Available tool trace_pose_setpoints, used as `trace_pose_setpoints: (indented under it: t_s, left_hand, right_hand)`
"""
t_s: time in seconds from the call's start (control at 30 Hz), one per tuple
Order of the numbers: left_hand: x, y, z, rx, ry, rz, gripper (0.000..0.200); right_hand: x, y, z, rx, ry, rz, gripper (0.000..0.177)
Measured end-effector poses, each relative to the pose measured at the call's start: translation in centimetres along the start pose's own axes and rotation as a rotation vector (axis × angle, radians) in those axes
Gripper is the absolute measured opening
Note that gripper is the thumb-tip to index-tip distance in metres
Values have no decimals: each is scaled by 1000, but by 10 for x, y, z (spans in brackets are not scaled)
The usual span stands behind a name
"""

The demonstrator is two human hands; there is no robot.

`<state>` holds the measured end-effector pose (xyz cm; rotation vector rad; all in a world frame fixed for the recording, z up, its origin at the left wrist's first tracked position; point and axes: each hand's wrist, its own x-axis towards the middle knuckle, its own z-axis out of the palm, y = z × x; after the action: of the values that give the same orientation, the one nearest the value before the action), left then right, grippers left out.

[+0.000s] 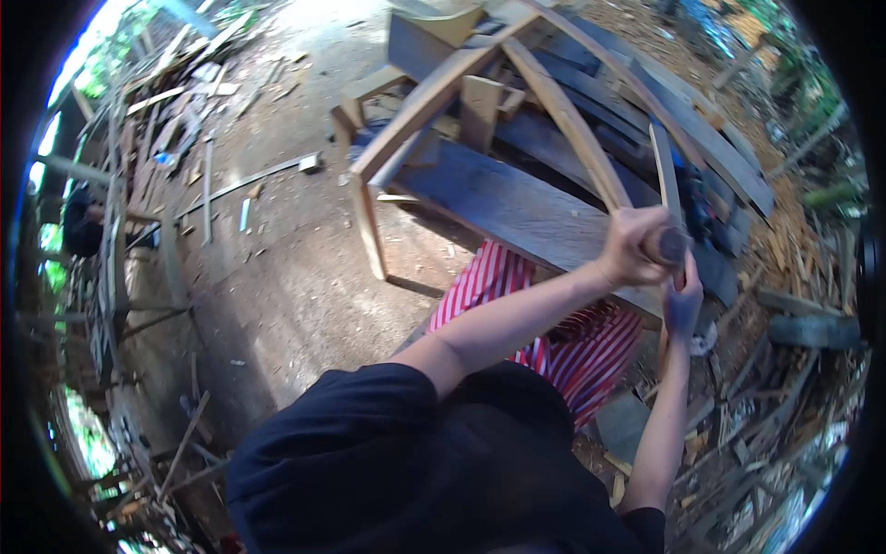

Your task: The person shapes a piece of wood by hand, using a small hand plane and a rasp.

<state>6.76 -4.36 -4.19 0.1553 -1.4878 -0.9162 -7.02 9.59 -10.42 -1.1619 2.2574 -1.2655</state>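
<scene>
My left hand (637, 245) is closed around a round wooden piece (668, 244), its dark end facing the camera. Just below and to the right, my right hand (683, 300) is wrapped round something narrow and mostly hidden, beside an upright wooden part. A wooden frame (429, 106) with curved members rises in front of me, and one curved bar (568, 115) runs down to my left hand. Under the frame lies a wide worn plank (498, 194). One frame leg (369, 231) reaches the ground at the left.
Stacked boards (729, 157) lie behind the frame at the right. Scrap wood (175, 120) is scattered at the upper left, with a long thin stick (249, 180) on the dirt floor (305, 323). A dark-clad person (83, 222) appears at the far left. Debris surrounds a tyre-like object (812, 332).
</scene>
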Motion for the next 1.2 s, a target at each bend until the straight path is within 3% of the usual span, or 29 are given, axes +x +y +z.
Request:
trace_pose_setpoints:
  t_s: [0.1,0.2,0.3,0.37,0.43,0.5,0.57,0.63,0.7,0.77,0.83,0.9,0.93,1.0,1.07,1.2]
  left_hand:
    - [-5,-11,4,-5,87,-36,22]
    - [1,-6,3,-51,73,-140,19]
    - [2,-5,4,-94,55,-144,18]
    - [2,-3,2,-22,53,-144,10]
    - [2,-4,2,-32,35,-173,12]
    - [7,-5,3,63,79,110,14]
    - [-2,-13,-2,166,1,142,15]
    - [6,-4,4,-73,69,-239,24]
    - [2,-10,4,-155,101,-294,25]
    - [-8,-36,-5,93,-18,81,21]
    - [-1,-36,-1,131,8,146,19]
    - [6,-26,-4,-227,27,-255,12]
    - [16,-24,-13,-162,17,-204,13]
    - [28,-1,-27,-339,92,-348,13]
    - [38,11,-38,-443,144,-396,14]
    - [45,18,-54,-339,64,-432,13]
  right_hand:
    - [-18,-28,-30,116,31,-97,68]
    - [-37,-89,-48,41,113,-1,66]
    - [-48,-124,-63,-117,64,-122,65]
    - [-54,-156,-67,-317,137,-494,65]
    - [-62,-175,-68,-276,182,-549,69]
    - [-69,-182,-70,-491,174,-666,68]
    - [-73,-190,-77,-560,75,-555,70]
    - [-72,-189,-87,-551,77,-442,74]
    - [-75,-188,-84,-415,166,-526,75]
    - [-81,-187,-80,-603,50,-538,76]
    - [-72,-167,-75,-713,103,-561,83]
    - [-59,-150,-74,-343,172,-481,86]
    - [-50,-137,-72,-336,203,-425,86]
    - [-27,-111,-67,-358,228,-380,80]
    - [0,-82,-55,-570,109,-224,75]
    - [54,-48,-19,-587,-41,-123,71]
